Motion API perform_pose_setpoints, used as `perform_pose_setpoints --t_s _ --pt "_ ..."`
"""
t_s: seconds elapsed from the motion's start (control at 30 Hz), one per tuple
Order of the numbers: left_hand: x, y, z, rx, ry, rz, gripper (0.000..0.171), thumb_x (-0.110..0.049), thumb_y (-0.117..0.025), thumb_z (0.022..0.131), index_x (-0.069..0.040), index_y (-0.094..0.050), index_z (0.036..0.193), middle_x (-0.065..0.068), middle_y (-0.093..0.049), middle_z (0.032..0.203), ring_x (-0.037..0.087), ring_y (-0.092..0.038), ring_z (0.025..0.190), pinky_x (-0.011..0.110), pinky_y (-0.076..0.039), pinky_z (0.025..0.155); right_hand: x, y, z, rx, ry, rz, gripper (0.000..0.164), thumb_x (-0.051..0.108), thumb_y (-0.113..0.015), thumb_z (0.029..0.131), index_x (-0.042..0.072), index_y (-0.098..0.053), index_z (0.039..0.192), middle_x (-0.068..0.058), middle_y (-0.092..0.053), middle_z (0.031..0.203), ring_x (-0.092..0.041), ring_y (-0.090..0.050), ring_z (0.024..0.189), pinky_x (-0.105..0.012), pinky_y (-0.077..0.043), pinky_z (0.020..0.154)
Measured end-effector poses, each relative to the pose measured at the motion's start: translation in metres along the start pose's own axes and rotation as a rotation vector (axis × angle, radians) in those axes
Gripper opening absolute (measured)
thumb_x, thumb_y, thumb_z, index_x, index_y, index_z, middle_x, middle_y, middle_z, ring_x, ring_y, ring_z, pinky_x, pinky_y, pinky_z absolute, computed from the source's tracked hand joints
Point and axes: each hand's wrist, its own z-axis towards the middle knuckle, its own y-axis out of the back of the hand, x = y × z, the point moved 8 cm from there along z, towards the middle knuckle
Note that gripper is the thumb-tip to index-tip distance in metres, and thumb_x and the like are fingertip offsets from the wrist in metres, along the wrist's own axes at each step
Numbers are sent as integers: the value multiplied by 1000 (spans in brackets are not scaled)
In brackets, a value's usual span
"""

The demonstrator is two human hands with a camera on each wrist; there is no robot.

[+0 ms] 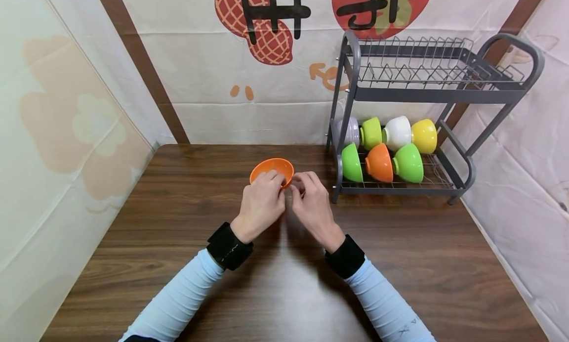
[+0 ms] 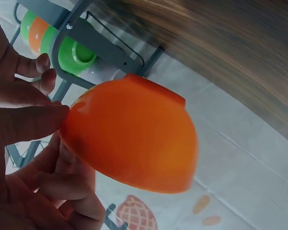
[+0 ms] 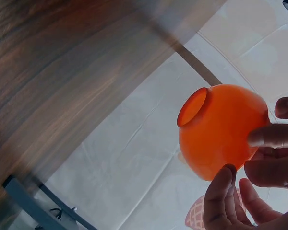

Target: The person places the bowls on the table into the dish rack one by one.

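A glossy orange bowl (image 1: 284, 165) is held over the table's far half, base down and mouth upward in the head view. My left hand (image 1: 263, 201) pinches its near rim: the thumb presses the outer wall and the fingers reach inside. In the left wrist view the bowl's smooth side and foot ring (image 2: 158, 91) show. My right hand (image 1: 312, 201) is at the bowl's right side, fingers bent, fingertips right at the rim. The right wrist view shows the orange bowl (image 3: 221, 129) beside these fingertips; I cannot tell whether they grip it.
A grey two-tier dish rack (image 1: 437, 95) stands at the right on the brown wooden table (image 1: 178, 223). Its lower shelf carries several bowls on their sides: green, orange (image 1: 380, 163), white (image 1: 397, 133), yellow (image 1: 424, 136) and pale purple. Printed curtains (image 1: 222, 119) close the back and sides.
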Motion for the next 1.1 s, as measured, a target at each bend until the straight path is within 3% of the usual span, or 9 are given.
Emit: perform_pose_setpoints --t_s 0.27,0.5,0.77,0.9,1.1 --pt "-4 1 5 5 -96 1 16 8 -67 92 -3 -75 100 11 -65 97 29 -58 90 38 -52 72 -6 4 1 57 55 -48 27 -5 -70 96 -2 -66 123 -16 -60 129 -20 -68 88 -31 -58 76" --pt "-10 4 10 -11 -176 -21 21 12 -69 89 -4 -74 101 10 -64 101 31 -56 95 38 -45 73 -7 10 -1 98 114 -76 15 -2 -67 100 0 -69 115 -12 -62 116 -21 -64 93 -31 -57 83" --pt "-15 7 30 -58 -226 -119 22 6 -72 93 -7 -77 110 12 -62 115 33 -55 115 43 -45 80 -9 30 0 -32 181 -71 14 3 -66 103 -3 -67 116 -14 -62 104 -21 -60 80 -32 -55 69" --pt "-14 12 43 -120 -182 -207 26 -9 -72 100 -7 -75 126 15 -60 129 35 -52 126 49 -46 88 -10 44 2 -144 184 -62 17 4 -66 103 -5 -65 118 -17 -63 102 -23 -58 77 -36 -52 66" --pt "2 3 52 -140 47 -334 39 -15 -48 110 -4 -60 146 16 -62 141 36 -55 130 55 -46 94 -8 68 6 -282 151 -2 14 2 -68 102 -6 -64 113 -16 -63 92 -23 -55 70 -34 -48 62"
